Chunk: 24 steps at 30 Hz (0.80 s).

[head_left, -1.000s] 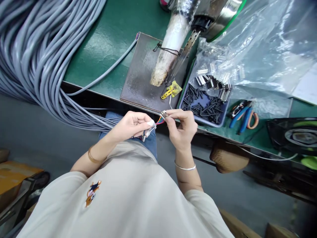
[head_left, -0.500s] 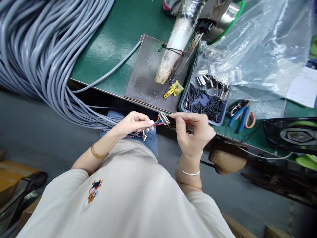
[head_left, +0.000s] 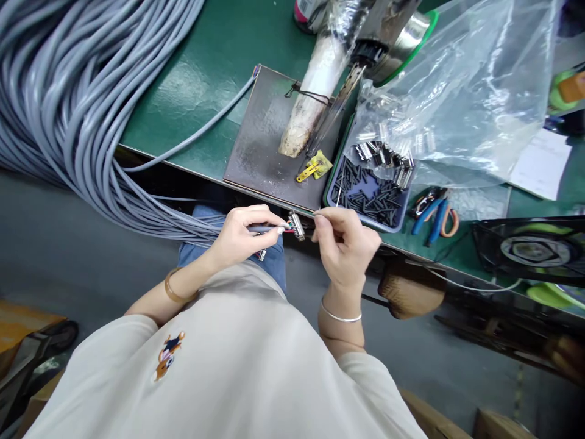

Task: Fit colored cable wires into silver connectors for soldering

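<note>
My left hand (head_left: 247,236) is closed in a pinch on the end of a grey cable. From its fingertips, thin coloured wires run into a small metal-and-black multi-pin connector (head_left: 297,226), just off the bench edge. To the right of the connector, my right hand (head_left: 346,247) is closed, thumb against forefinger. A short thin tip pokes out of that pinch towards the connector; what it belongs to is hidden. A small gap shows between this tip and the connector. Another connector (head_left: 261,255) lies on my lap below my left hand.
A large bundle of grey cables (head_left: 91,110) hangs over the bench's left side. Ahead are a dark plate (head_left: 260,134), a soldering iron (head_left: 336,110), a yellow tag (head_left: 307,172) and a solder spool (head_left: 411,46). To the right are a tray of black sleeves (head_left: 325,198), plastic bag (head_left: 484,103), pliers (head_left: 436,218) and fan (head_left: 530,250).
The connector has turned in my left hand, so its metal side now faces up. My right hand has shifted slightly left and down. The whole view has moved a little.
</note>
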### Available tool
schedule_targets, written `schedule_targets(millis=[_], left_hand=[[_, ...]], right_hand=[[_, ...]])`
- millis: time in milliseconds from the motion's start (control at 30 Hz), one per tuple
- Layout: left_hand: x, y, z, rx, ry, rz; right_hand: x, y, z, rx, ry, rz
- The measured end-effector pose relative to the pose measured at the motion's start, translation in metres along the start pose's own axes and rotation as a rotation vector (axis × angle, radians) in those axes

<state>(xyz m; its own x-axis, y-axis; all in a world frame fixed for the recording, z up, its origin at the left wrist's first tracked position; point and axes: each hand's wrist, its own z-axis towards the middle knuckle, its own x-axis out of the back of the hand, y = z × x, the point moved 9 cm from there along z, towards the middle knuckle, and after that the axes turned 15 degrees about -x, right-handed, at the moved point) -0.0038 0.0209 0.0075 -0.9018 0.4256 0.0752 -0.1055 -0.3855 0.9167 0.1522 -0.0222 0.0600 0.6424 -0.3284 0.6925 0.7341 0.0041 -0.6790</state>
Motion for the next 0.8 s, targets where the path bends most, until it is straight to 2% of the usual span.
schedule_targets(millis=[67,200,333,400,433,467,533,567,600,667,733,800], left_hand=[[0.001,0.000,0.001,0.004,-0.001,0.024],[0.001,-0.006,0.003,0.070,-0.025,-0.011],[-0.013,-0.017,0.000,0.204,-0.201,-0.144],[-0.021,-0.023,-0.002,0.273,-0.271,-0.238],[-0.022,-0.027,-0.002,0.305,-0.273,-0.281],[-0.021,-0.031,-0.002,0.334,-0.246,-0.317],[-0.014,-0.040,0.001,0.372,-0.131,-0.370],[-0.010,-0.044,0.003,0.379,-0.067,-0.384],[-0.007,-0.046,0.005,0.381,-0.012,-0.390],[-0.003,-0.050,0.009,0.378,0.061,-0.387],[-0.002,-0.052,0.012,0.371,0.103,-0.391],[-0.003,-0.052,0.016,0.358,0.130,-0.401]], right_hand=[[0.000,-0.009,-0.002,0.082,-0.020,-0.021],[-0.014,-0.019,-0.004,0.216,-0.165,-0.077],[-0.025,-0.018,-0.008,0.268,-0.471,-0.088],[-0.017,-0.014,-0.006,0.238,-0.572,-0.037],[-0.008,-0.007,0.000,0.190,-0.554,-0.017],[0.004,0.003,0.010,0.121,-0.482,-0.017],[0.035,0.036,0.034,-0.064,-0.204,-0.101],[0.050,0.053,0.043,-0.125,-0.063,-0.175],[0.058,0.068,0.051,-0.149,0.019,-0.245],[0.060,0.098,0.066,-0.182,0.065,-0.334],[0.054,0.123,0.078,-0.228,0.022,-0.370],[0.046,0.137,0.085,-0.260,-0.041,-0.371]])
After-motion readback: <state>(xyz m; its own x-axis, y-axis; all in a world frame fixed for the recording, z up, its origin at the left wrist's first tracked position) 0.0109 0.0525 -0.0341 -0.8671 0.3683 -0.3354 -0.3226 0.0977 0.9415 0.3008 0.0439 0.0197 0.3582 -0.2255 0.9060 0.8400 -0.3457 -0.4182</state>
